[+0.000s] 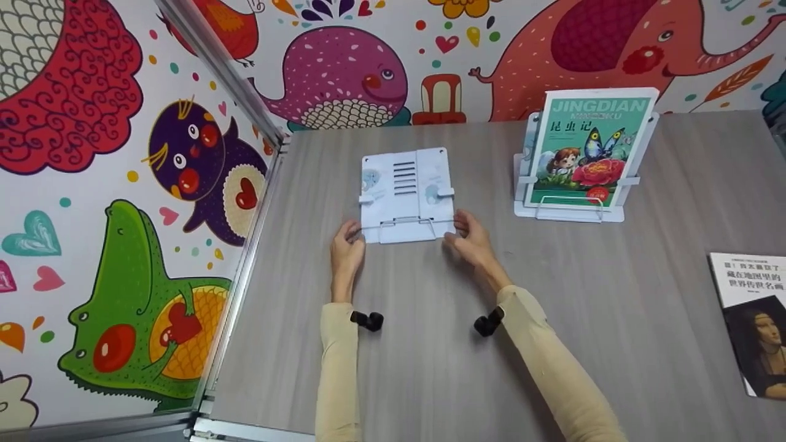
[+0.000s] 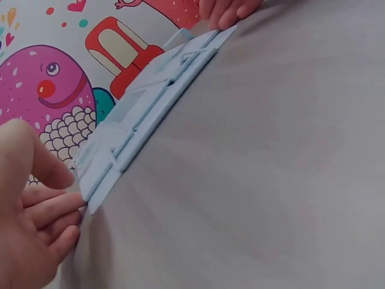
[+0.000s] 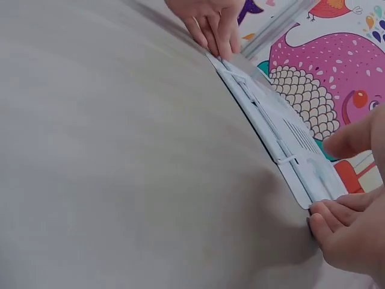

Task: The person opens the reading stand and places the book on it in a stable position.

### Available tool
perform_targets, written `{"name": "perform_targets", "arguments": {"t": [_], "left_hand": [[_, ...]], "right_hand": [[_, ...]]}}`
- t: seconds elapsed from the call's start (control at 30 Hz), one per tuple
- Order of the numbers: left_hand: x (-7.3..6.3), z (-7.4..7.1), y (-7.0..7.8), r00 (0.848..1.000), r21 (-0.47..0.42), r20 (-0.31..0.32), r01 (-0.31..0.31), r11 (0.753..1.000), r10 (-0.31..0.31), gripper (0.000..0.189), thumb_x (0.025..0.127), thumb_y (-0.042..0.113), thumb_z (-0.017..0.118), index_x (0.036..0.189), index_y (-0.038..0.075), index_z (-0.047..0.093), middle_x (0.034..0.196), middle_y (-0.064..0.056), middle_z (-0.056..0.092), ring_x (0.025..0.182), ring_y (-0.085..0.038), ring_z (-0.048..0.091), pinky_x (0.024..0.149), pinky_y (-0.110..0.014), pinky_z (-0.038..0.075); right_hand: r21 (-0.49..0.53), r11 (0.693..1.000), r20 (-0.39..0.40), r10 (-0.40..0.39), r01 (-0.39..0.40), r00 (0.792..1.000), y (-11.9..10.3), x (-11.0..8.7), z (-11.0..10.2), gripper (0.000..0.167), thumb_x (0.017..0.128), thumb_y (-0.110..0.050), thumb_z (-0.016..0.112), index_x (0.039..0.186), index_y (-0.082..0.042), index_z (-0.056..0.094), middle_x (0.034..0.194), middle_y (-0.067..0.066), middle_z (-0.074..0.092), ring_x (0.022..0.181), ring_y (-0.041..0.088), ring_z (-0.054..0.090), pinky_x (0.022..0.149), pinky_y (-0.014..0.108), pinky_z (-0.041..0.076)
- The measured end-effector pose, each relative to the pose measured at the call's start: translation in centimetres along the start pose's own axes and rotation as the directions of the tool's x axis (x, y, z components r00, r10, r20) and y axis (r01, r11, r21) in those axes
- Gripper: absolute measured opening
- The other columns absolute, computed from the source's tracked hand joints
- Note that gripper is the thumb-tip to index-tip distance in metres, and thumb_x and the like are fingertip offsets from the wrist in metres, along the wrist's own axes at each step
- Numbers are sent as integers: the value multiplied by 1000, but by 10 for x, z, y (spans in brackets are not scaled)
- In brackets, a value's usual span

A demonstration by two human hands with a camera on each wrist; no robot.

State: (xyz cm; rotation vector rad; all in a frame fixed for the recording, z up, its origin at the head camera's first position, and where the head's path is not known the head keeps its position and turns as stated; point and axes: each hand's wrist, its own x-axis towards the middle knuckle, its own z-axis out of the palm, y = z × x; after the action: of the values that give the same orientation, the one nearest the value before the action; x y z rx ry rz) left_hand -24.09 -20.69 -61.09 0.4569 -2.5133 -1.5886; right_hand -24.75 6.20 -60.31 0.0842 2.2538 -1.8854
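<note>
The white book stand lies flat on the table over there; left hand and right hand touch its near corners, fingers loosely extended, thumbs apart; I'd judge it light, stiff, slightly slick, best gripped by both side edges.

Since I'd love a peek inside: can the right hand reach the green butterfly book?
Probably yes: the right hand only touches the empty white book stand, and bare tabletop leads toward the green butterfly book.
</note>
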Motion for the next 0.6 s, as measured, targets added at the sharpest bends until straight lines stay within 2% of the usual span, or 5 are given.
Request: {"name": "perform_targets", "arguments": {"t": [0.1, 0.17, 0.37, 0.5, 0.6], "left_hand": [[-10, 1, 0, 1000, 29, -18, -6, 1000, 7, 36, 97, 10, 60, 131, -1, 64, 123, -17, 71, 117, -32, 65, 103, -46, 51], [-17, 1, -1, 1000, 61, -29, 14, 998, -12, 30, 97, 12, 62, 124, 0, 68, 115, -16, 73, 109, -31, 68, 98, -46, 53], [-32, 6, 0, 998, 109, -36, 62, 992, -58, 17, 93, 11, 68, 105, 3, 76, 99, -13, 75, 93, -26, 69, 85, -41, 55], [-40, 12, 4, 997, 125, -24, 70, 990, -68, 16, 91, 13, 72, 103, 5, 78, 96, -11, 77, 89, -24, 71, 80, -37, 55], [-49, 16, 7, 998, 136, -29, 67, 989, -63, 16, 90, 13, 73, 102, 5, 79, 94, -10, 77, 88, -24, 72, 79, -38, 56]], "right_hand": [[-22, 1000, -46, 1, -2, 999, 2, -8, -9, 59, 95, -2, 59, 149, 8, 39, 146, 25, 50, 134, 37, 49, 117, 46, 39], [-39, 999, -65, 12, -15, 998, 4, -14, -13, 54, 96, -2, 58, 146, 9, 42, 140, 26, 53, 128, 36, 52, 113, 46, 44], [-148, 986, -148, 56, -78, 987, 10, -27, -22, 38, 98, -6, 56, 134, 8, 57, 121, 23, 63, 106, 29, 60, 91, 35, 53], [-271, 961, -244, -8, -60, 970, 11, -33, -31, 29, 97, -8, 57, 119, 7, 68, 106, 22, 69, 95, 29, 63, 80, 33, 51], [-333, 942, -267, -51, -43, 962, 11, -40, -37, 25, 95, -7, 58, 111, 7, 72, 98, 21, 70, 88, 29, 63, 73, 31, 49]]}}
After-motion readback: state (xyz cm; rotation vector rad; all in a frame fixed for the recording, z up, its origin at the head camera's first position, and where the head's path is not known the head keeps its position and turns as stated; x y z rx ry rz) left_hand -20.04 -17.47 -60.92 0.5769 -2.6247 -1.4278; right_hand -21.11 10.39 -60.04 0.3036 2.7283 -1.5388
